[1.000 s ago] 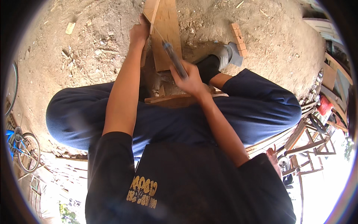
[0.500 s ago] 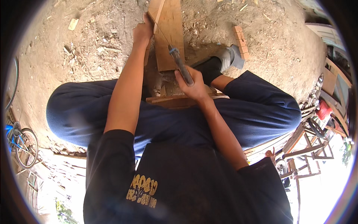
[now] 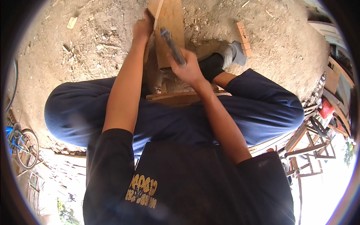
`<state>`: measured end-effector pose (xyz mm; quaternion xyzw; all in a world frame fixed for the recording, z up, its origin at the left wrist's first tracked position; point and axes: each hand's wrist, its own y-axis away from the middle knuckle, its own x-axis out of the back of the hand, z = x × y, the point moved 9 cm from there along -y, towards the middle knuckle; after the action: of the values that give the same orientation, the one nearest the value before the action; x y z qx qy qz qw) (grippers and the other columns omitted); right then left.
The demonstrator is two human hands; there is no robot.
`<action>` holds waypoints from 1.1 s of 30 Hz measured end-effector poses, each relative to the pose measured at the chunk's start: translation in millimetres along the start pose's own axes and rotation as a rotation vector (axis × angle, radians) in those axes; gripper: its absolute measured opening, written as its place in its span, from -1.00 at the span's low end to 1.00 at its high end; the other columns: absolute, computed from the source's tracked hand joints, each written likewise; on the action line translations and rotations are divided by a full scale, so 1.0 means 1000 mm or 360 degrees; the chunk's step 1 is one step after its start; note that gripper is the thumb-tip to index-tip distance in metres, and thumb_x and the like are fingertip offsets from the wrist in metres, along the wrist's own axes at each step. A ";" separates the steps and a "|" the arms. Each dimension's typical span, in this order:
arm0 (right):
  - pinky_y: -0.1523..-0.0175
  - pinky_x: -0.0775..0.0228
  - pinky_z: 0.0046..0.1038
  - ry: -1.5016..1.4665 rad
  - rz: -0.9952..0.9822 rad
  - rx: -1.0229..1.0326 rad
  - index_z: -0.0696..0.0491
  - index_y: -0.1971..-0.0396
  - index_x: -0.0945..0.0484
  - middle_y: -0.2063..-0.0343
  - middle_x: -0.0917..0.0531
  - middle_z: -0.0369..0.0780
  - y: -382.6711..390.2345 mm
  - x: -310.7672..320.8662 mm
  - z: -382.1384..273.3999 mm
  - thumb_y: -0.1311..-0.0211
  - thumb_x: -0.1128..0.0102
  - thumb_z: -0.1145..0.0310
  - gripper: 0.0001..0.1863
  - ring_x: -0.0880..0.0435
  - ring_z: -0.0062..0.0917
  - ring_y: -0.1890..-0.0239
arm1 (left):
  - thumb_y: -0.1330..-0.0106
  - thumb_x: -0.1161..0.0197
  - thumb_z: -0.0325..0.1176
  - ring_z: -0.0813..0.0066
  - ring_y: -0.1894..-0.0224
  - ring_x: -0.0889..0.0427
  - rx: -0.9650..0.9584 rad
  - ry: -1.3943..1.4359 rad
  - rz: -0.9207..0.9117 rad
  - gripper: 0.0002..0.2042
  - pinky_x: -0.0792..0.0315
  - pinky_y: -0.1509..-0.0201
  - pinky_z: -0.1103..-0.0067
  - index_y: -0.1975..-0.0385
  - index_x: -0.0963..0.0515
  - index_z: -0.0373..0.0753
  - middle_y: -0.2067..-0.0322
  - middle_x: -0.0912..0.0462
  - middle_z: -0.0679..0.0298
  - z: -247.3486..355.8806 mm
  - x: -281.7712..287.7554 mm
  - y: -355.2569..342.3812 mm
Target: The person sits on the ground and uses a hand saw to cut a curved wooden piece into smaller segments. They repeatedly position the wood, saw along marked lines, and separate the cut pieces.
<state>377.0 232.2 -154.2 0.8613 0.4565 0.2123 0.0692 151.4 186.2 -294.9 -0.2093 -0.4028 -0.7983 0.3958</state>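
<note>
My left hand (image 3: 141, 29) is closed on a thin pale wooden piece (image 3: 157, 15) at the upper end of a wide wooden board (image 3: 172, 22) lying lengthwise ahead of me. My right hand (image 3: 187, 67) is closed round the dark handle of a slim tool (image 3: 171, 47), angled toward the left hand over the board. The tool's narrow blade, visible earlier, is hard to make out now. The board's near end lies between my crossed legs, above a wooden plank (image 3: 174, 97) across my lap's front edge.
Dirt floor (image 3: 86, 48) is strewn with wood chips. A stack of small wooden blocks (image 3: 243, 37) lies beside my right foot (image 3: 225, 56). A blue bicycle (image 3: 22, 144) stands at far left. At right are wooden frames (image 3: 311, 157), boards and a red item (image 3: 325, 108).
My right hand and the tool moved toward me half a second ago, and are now farther forward along the board. My left hand stays near the board's upper end, shifted only slightly.
</note>
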 end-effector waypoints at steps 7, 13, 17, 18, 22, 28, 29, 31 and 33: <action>0.32 -0.45 -0.29 0.0133 -0.0085 -0.0131 0.18 0.38 -0.56 0.60 -0.55 0.01 0.055 0.013 0.020 -0.28 -0.24 0.35 -0.81 -0.57 -0.07 0.56 | -0.47 0.53 0.33 -0.36 -0.16 -0.52 0.0043 0.0025 -0.0016 -0.03 -0.34 -0.33 0.15 0.07 -0.62 -0.58 0.05 -0.59 -0.43 -0.004 0.000 0.002; 0.34 -0.44 -0.29 0.0083 0.0026 0.0051 0.17 0.40 -0.56 0.62 -0.56 -0.03 0.000 0.002 -0.007 -0.29 -0.26 0.34 -0.80 -0.60 -0.11 0.55 | -0.48 0.57 0.27 -0.37 -0.20 -0.48 -0.0012 -0.0124 -0.0113 -0.10 -0.30 -0.33 0.16 -0.06 -0.56 -0.47 0.02 -0.57 -0.44 -0.001 -0.004 -0.005; 0.36 -0.42 -0.29 0.0068 0.0000 -0.0015 0.19 0.42 -0.54 0.62 -0.55 -0.02 0.043 0.010 0.017 -0.29 -0.25 0.32 -0.77 -0.57 -0.16 0.58 | -0.47 0.53 0.32 -0.35 -0.16 -0.52 0.0015 -0.0047 0.0007 -0.05 -0.36 -0.30 0.13 0.03 -0.60 -0.56 0.05 -0.58 -0.45 -0.012 -0.005 -0.011; 0.36 -0.41 -0.29 0.0066 -0.0011 -0.0030 0.19 0.43 -0.53 0.62 -0.54 -0.02 0.043 0.009 0.021 -0.30 -0.25 0.32 -0.77 -0.55 -0.20 0.59 | -0.46 0.51 0.34 -0.34 -0.15 -0.54 -0.0014 -0.0013 0.0065 -0.02 -0.39 -0.29 0.12 0.08 -0.62 -0.61 0.06 -0.58 -0.46 -0.016 -0.005 -0.014; 0.37 -0.41 -0.31 0.0117 0.0036 0.0010 0.19 0.43 -0.52 0.64 -0.50 -0.04 0.023 0.001 0.008 -0.31 -0.24 0.31 -0.76 -0.48 -0.32 0.62 | -0.46 0.51 0.35 -0.33 -0.16 -0.54 0.0046 -0.0012 -0.0035 -0.01 -0.40 -0.28 0.12 0.07 -0.61 -0.62 0.04 -0.58 -0.46 -0.002 -0.003 -0.003; 0.35 -0.43 -0.30 -0.0011 0.0066 0.0009 0.18 0.44 -0.53 0.60 -0.55 0.01 0.025 0.008 0.008 -0.29 -0.25 0.32 -0.77 -0.56 -0.07 0.54 | -0.47 0.51 0.34 -0.33 -0.16 -0.53 0.0095 -0.0018 -0.0003 -0.03 -0.39 -0.29 0.13 0.08 -0.63 -0.59 0.04 -0.59 -0.43 -0.006 0.002 -0.001; 0.35 -0.43 -0.30 0.0029 0.0026 -0.0048 0.18 0.43 -0.53 0.60 -0.55 0.01 0.036 0.010 0.013 -0.29 -0.25 0.32 -0.78 -0.56 -0.09 0.55 | -0.45 0.51 0.35 -0.33 -0.18 -0.52 0.0085 -0.0002 -0.0005 -0.02 -0.36 -0.31 0.14 0.06 -0.62 -0.59 0.03 -0.59 -0.43 -0.006 0.002 -0.002; 0.35 -0.42 -0.31 0.0108 -0.0045 -0.0173 0.17 0.43 -0.53 0.60 -0.54 0.00 0.052 0.011 0.018 -0.28 -0.25 0.32 -0.78 -0.54 -0.14 0.57 | -0.43 0.51 0.37 -0.34 -0.21 -0.49 0.0062 0.0023 -0.0023 0.00 -0.30 -0.35 0.18 0.03 -0.60 -0.60 0.01 -0.59 -0.41 -0.007 0.000 -0.002; 0.35 -0.42 -0.31 0.0136 0.0021 -0.0012 0.17 0.43 -0.53 0.62 -0.54 -0.01 0.031 0.002 0.006 -0.28 -0.25 0.33 -0.79 -0.52 -0.17 0.59 | -0.43 0.52 0.37 -0.34 -0.22 -0.49 0.0046 0.0024 -0.0056 0.00 -0.30 -0.36 0.17 0.02 -0.60 -0.60 0.01 -0.58 -0.42 -0.017 -0.006 -0.011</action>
<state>403.7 216.1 -149.0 0.8541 0.4525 0.2512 0.0514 146.2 179.4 -313.7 -0.1902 -0.4150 -0.8008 0.3877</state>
